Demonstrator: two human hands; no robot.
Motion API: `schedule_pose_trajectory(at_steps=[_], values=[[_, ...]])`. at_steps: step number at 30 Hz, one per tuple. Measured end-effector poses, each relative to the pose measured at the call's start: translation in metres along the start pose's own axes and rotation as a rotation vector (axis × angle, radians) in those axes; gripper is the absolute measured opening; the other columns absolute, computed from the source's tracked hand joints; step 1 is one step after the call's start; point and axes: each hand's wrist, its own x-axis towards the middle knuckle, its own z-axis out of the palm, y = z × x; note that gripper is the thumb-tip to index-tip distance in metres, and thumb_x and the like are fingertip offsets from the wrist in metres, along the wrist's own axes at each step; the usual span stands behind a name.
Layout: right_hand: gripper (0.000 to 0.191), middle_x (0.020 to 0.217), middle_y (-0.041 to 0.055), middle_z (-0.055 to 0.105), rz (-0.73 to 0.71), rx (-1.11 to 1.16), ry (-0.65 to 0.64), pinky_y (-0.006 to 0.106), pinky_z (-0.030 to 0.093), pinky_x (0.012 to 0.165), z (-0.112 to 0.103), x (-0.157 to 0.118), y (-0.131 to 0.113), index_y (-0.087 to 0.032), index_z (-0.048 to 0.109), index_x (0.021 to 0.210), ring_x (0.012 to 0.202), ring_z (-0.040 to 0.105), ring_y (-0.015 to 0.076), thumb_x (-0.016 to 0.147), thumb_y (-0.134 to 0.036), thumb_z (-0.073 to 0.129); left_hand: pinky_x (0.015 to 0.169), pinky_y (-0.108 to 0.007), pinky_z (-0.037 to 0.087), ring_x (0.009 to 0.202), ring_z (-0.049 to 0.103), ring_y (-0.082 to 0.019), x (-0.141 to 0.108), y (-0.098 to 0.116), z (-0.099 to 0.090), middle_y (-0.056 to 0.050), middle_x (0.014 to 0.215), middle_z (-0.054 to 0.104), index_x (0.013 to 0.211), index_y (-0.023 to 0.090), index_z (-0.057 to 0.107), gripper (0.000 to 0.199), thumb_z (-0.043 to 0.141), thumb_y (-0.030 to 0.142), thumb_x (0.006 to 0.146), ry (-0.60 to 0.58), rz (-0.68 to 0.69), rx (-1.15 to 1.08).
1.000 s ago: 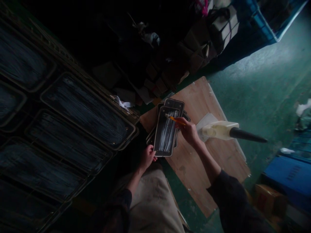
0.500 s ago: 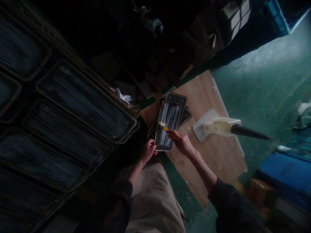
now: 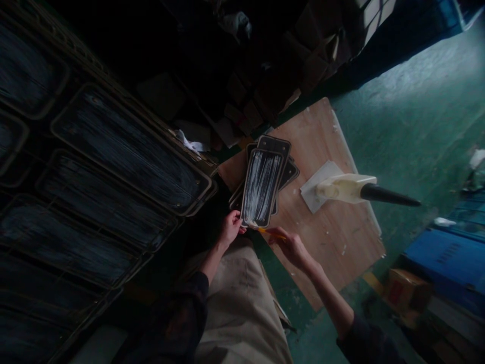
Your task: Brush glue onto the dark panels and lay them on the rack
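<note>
My left hand (image 3: pixel 231 227) pinches the lower left corner of a dark rectangular plate (image 3: pixel 262 187) with rounded corners. White streaks run lengthwise over the plate's face. In my right hand (image 3: pixel 290 245) is a brush with a yellow handle (image 3: pixel 272 232); its pale bristles touch the plate's near end. More dark plates (image 3: pixel 275 144) lie beneath at differing angles, on a wooden board (image 3: pixel 333 242). Right of them, a cream-coloured bottle-like container (image 3: pixel 346 188) with a long black part rests on a pale flat sheet (image 3: pixel 311 194).
On the left, large racks hold several streaked dark plates (image 3: pixel 129 146). Blue crates (image 3: pixel 447 263) and a cardboard box (image 3: pixel 405 290) stand at lower right on the green floor (image 3: pixel 409 121). Dim boxes (image 3: pixel 242 101) fill the back.
My right hand has drawn the brush from the plate's middle down to its near end. The white streaks look fuller. My left hand keeps its hold on the corner.
</note>
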Motion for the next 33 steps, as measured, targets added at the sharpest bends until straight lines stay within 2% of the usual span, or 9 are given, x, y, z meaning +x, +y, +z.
schedule_pose_trajectory(at_steps=[5,11,16,19,22,26,28,30,33], values=[[0.029,0.086,0.0051,0.069,0.019,-0.059,0.162,0.029,0.053,0.073,-0.018,-0.002,0.004,-0.02,0.057,0.118,0.077,0.069,0.0171,0.101,-0.035,0.04,0.041,-0.018,0.046,0.045,0.062,-0.011,-0.001,0.003,0.002,0.002,0.062,0.062,0.093,0.014,0.055,0.02,0.062,0.027,0.08,0.034,0.004,0.038],[0.027,0.08,0.0028,0.069,-0.001,-0.109,-0.014,0.026,0.051,0.066,-0.021,0.005,0.0,-0.02,0.058,0.117,0.071,0.068,0.0159,0.101,-0.028,0.038,0.041,-0.018,0.046,0.045,0.061,-0.012,0.0,0.003,0.003,0.003,0.061,0.06,0.092,0.014,0.056,0.022,0.063,0.029,0.077,0.037,0.011,0.044],[0.025,0.085,0.0027,0.07,-0.123,-0.195,0.238,0.025,0.051,0.07,-0.049,0.054,0.002,-0.021,0.058,0.118,0.076,0.069,0.0152,0.1,-0.028,0.042,0.04,-0.018,0.043,0.043,0.06,-0.011,0.002,0.003,0.005,0.003,0.059,0.059,0.092,0.015,0.057,0.017,0.057,0.025,0.078,0.045,0.009,0.139],[0.025,0.089,0.004,0.07,-0.218,-0.252,0.395,0.025,0.051,0.072,-0.066,0.085,-0.009,-0.02,0.058,0.119,0.079,0.068,0.0157,0.1,-0.029,0.044,0.04,-0.017,0.043,0.043,0.06,-0.011,0.003,0.004,0.006,0.004,0.058,0.058,0.092,0.015,0.057,0.015,0.052,0.021,0.079,0.046,0.021,0.199],[0.026,0.097,0.0069,0.068,-0.325,-0.383,0.46,0.026,0.05,0.072,-0.076,0.11,-0.023,-0.02,0.058,0.121,0.083,0.066,0.0173,0.1,-0.029,0.044,0.04,-0.017,0.042,0.043,0.06,-0.011,0.003,0.004,0.007,0.004,0.059,0.058,0.093,0.015,0.056,0.015,0.05,0.019,0.079,0.055,0.031,0.22],[0.027,0.097,0.0088,0.067,-0.35,-0.55,0.423,0.027,0.046,0.069,-0.081,0.135,-0.029,-0.019,0.059,0.122,0.082,0.064,0.0191,0.101,-0.025,0.042,0.04,-0.016,0.041,0.043,0.06,-0.01,0.003,0.004,0.008,0.005,0.058,0.056,0.093,0.017,0.055,0.015,0.049,0.016,0.08,0.068,-0.007,0.223],[0.027,0.097,0.0089,0.067,-0.334,-0.576,0.372,0.026,0.046,0.068,-0.078,0.138,-0.025,-0.019,0.058,0.122,0.082,0.064,0.0193,0.1,-0.023,0.042,0.04,-0.016,0.041,0.043,0.06,-0.01,0.004,0.004,0.008,0.006,0.056,0.055,0.093,0.017,0.055,0.015,0.048,0.015,0.08,0.069,-0.018,0.233],[0.027,0.097,0.0089,0.068,-0.318,-0.572,0.308,0.026,0.045,0.067,-0.069,0.127,-0.018,-0.019,0.058,0.122,0.081,0.064,0.0191,0.1,-0.022,0.043,0.04,-0.016,0.041,0.042,0.059,-0.01,0.004,0.004,0.008,0.007,0.055,0.055,0.094,0.018,0.055,0.016,0.048,0.015,0.08,0.078,-0.018,0.231],[0.025,0.094,0.0078,0.068,-0.297,-0.513,0.171,0.025,0.046,0.065,-0.051,0.091,-0.009,-0.019,0.058,0.12,0.076,0.064,0.0177,0.1,-0.023,0.043,0.04,-0.016,0.041,0.041,0.059,-0.01,0.002,0.005,0.008,0.007,0.055,0.055,0.094,0.017,0.056,0.016,0.049,0.016,0.079,0.081,-0.012,0.195]])
